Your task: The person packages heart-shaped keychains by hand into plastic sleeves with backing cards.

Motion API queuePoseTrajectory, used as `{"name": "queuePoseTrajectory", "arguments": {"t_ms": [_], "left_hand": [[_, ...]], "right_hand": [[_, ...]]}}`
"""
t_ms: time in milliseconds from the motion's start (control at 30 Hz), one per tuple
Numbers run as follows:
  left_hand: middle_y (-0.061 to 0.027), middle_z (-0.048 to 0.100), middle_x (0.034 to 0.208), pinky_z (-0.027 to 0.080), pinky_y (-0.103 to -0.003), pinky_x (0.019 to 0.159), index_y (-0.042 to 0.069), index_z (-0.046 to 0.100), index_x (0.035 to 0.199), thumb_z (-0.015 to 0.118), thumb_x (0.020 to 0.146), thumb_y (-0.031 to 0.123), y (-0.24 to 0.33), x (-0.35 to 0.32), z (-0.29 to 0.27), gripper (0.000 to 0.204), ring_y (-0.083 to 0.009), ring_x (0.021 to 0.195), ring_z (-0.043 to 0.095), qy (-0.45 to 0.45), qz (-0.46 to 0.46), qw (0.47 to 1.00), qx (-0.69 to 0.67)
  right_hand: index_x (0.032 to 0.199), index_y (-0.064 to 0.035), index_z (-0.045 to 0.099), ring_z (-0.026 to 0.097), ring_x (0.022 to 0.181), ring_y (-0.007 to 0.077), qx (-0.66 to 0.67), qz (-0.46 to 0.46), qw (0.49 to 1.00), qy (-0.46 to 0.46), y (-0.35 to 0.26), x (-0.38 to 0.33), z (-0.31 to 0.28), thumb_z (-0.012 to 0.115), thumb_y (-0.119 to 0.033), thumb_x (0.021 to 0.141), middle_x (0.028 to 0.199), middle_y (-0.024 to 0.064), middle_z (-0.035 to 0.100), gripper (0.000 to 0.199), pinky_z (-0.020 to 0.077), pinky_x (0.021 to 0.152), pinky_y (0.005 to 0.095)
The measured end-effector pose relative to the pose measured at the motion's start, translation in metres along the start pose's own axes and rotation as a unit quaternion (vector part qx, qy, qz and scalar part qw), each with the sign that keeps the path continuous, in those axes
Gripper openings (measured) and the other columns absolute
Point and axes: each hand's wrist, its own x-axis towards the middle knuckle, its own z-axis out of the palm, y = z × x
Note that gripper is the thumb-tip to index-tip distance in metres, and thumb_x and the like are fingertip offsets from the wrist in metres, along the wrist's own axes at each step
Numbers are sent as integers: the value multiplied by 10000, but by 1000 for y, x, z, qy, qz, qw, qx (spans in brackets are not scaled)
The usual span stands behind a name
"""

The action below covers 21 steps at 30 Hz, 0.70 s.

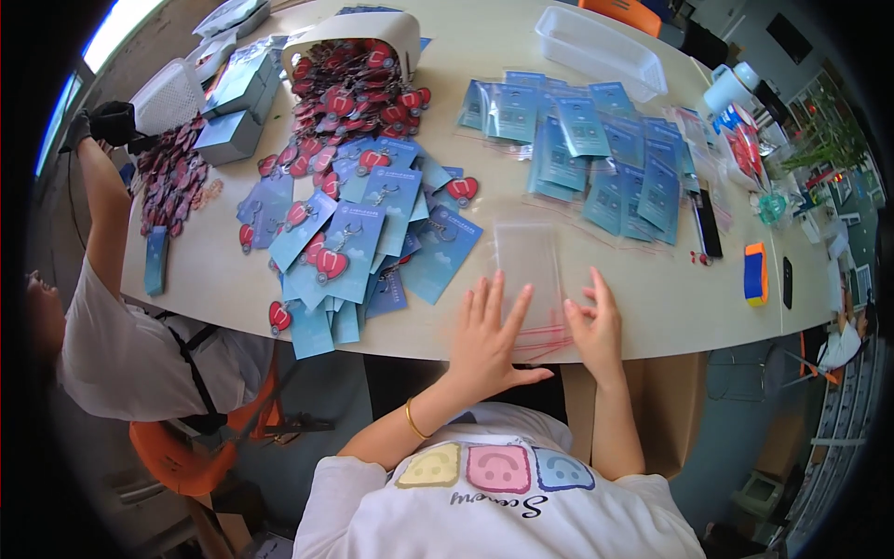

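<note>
Clear zip bags with red seal strips lie stacked at the table's near edge. My left hand rests on their left side, fingers spread, nothing held. To their right my right hand is raised with its fingers apart, close to the stack's edge. Left of the bags is a loose pile of blue cards with red heart-shaped keychains on them. More such keychains spill from a tipped white bin behind. Bagged blue cards lie in a heap at the far right.
An empty clear tray stands at the back. To the right are a black phone-like object, an orange-blue roll and a light-blue bottle. At left, a co-worker's arm reaches past keychains and card stacks.
</note>
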Motion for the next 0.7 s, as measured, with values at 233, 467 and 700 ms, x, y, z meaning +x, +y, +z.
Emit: {"name": "queuePoseTrajectory", "arguments": {"t_ms": [233,467,700], "left_hand": [[-210,273,1460,213,-561,1075,255,402,1393,749,630,531,-8,-2,6,883,-484,1332,220,-36,25,997,67],[-152,331,1448,302,-459,1064,185,453,1354,766,676,301,-29,3,-16,756,-358,1338,303,-56,36,998,18],[-162,345,1439,308,-462,1056,163,448,1357,741,691,406,-34,4,-18,767,-374,1324,319,-51,54,995,66]], "right_hand": [[1342,32,405,411,1188,365,-104,-129,984,-61,-16,8,32,575,-169,867,1331,217,456,543,311,1026,435],[1316,-11,453,509,1074,283,-1,-57,993,-99,-25,9,28,625,-84,821,1312,185,485,529,499,757,306],[1221,-33,561,486,1114,316,-113,-190,975,-37,-23,14,33,637,-127,813,1303,173,498,426,442,901,372]]}}
